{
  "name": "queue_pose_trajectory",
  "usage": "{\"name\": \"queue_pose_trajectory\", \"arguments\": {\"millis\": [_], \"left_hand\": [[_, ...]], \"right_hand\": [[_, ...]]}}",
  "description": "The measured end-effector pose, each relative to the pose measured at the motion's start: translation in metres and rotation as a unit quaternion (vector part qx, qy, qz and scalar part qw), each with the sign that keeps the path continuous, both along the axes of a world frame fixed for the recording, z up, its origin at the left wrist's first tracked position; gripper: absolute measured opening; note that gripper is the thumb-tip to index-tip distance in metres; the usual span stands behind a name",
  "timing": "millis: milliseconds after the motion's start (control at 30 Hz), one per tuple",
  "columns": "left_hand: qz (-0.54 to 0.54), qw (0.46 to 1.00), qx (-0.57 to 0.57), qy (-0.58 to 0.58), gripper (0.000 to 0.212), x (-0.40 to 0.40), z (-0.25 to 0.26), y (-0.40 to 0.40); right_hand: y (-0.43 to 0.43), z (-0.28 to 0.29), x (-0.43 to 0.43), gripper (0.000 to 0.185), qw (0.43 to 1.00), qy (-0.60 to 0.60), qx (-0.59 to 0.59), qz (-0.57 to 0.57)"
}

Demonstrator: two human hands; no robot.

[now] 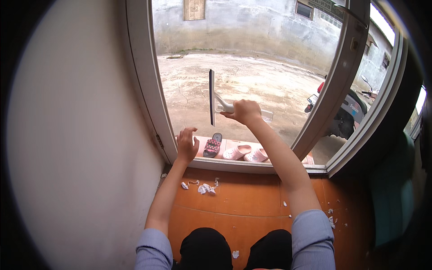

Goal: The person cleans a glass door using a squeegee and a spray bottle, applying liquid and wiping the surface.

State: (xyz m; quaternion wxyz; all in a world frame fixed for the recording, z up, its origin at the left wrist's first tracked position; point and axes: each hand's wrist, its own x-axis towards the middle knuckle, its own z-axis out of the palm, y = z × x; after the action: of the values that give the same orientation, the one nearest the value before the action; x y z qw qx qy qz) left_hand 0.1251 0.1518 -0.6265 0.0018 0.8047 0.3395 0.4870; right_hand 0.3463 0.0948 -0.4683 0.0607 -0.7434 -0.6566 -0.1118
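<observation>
My right hand [245, 111] grips the handle of a white window squeegee [222, 103]. Its long dark-edged blade [212, 98] stands nearly vertical at the glass pane [256, 77] of the door; whether it touches the glass I cannot tell. A clear part of the tool shows past the right side of the hand. My left hand [188, 144] is raised near the lower left of the pane, holding nothing, with its fingers partly curled and the thumb apart.
Crumpled tissue scraps [206, 189] lie on the orange tiled floor [249, 199]. A white wall [77, 145] borders the left side. Beyond the glass are a checkered slide sandal [212, 145], pink clogs [237, 152] and a parked motor scooter [349, 109]. A door handle [352, 16] is at upper right.
</observation>
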Motion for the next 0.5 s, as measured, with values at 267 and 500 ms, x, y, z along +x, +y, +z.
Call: {"name": "queue_pose_trajectory", "arguments": {"millis": [267,500], "left_hand": [[-0.092,0.996,0.007,0.019,0.035,0.083,-0.002,-0.024],[-0.121,0.992,0.008,0.037,0.035,0.126,-0.010,-0.043]], "right_hand": [[-0.081,-0.009,0.122,0.065,0.998,-0.008,0.011,-0.062],[-0.148,-0.012,0.209,0.066,0.988,-0.026,0.018,-0.149]]}}
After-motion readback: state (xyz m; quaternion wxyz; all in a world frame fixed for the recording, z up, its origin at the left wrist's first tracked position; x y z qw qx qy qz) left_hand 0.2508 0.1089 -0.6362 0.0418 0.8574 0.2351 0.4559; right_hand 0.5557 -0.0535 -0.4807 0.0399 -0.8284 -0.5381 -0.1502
